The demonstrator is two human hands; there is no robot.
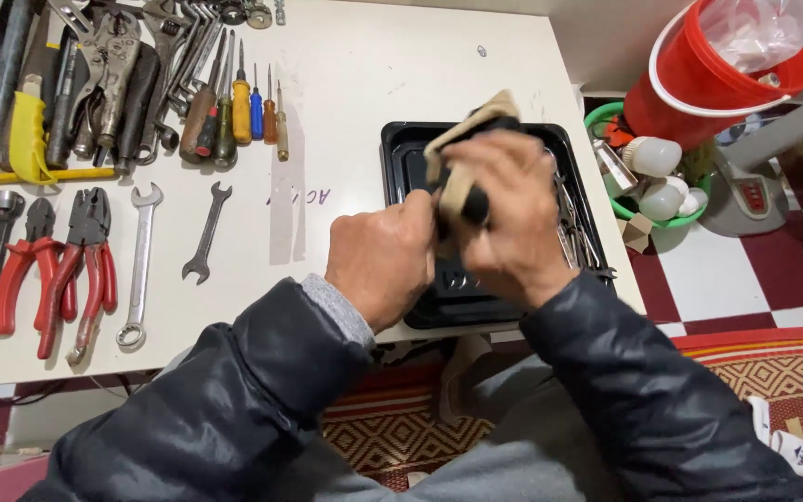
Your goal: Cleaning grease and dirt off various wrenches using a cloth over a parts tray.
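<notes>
A tray [401, 149] sits on the table [355, 84] toward its three o'clock edge. Both hands [383, 256] [508, 218] meet above the tray, a cloth-wrapped tool [462, 172] between them. Small metal tools [578, 232] lie in the tray at its three o'clock side. At nine o'clock of the tray lie two spanners [206, 232] [139, 265], then pliers [81, 270]. Screwdrivers [239, 107] lie at eleven o'clock. Off the table at two o'clock stands a bucket [699, 84], with a bowl of bulbs [657, 181] before it.

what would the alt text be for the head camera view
A person's left hand and right hand together grip a dark object wrapped in a tan cloth above a black tray on a white table. Pliers, wrenches and screwdrivers lie to the left.
</notes>
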